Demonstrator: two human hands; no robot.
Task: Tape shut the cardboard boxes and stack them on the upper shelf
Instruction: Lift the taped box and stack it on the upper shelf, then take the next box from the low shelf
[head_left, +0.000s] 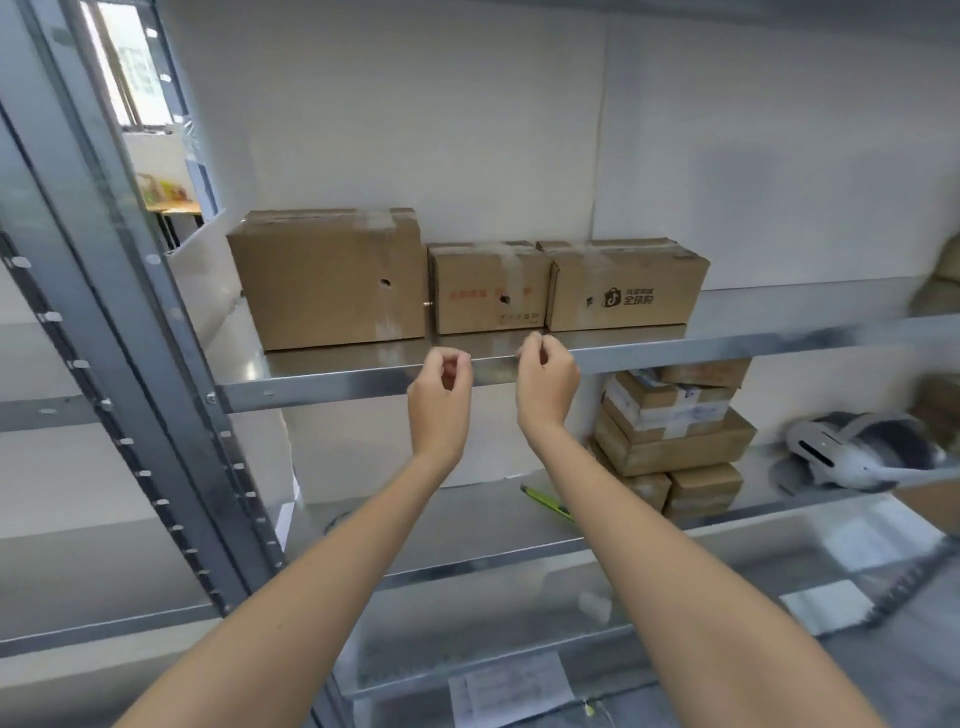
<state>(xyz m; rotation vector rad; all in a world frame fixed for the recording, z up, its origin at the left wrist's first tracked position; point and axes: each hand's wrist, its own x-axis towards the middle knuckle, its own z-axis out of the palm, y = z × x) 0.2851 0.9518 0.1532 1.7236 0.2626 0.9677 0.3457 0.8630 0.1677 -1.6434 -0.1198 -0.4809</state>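
Three taped cardboard boxes stand side by side on the upper metal shelf (322, 384): a large box (327, 280) at the left, a small box with red print (485, 291) in the middle, and a box with a black logo (626, 286) at the right. My left hand (441, 384) and my right hand (545, 374) hover just in front of the shelf's front edge, below the small middle box. Both hands have loosely curled fingers and hold nothing. Neither hand touches a box.
On the lower shelf (467, 561) lie several stacked small boxes (670, 431), a yellow-green utility knife (545, 501) and a white headset (857, 452). A grey shelf post (156, 364) rises at the left. Papers (514, 691) lie below. A white wall backs the shelves.
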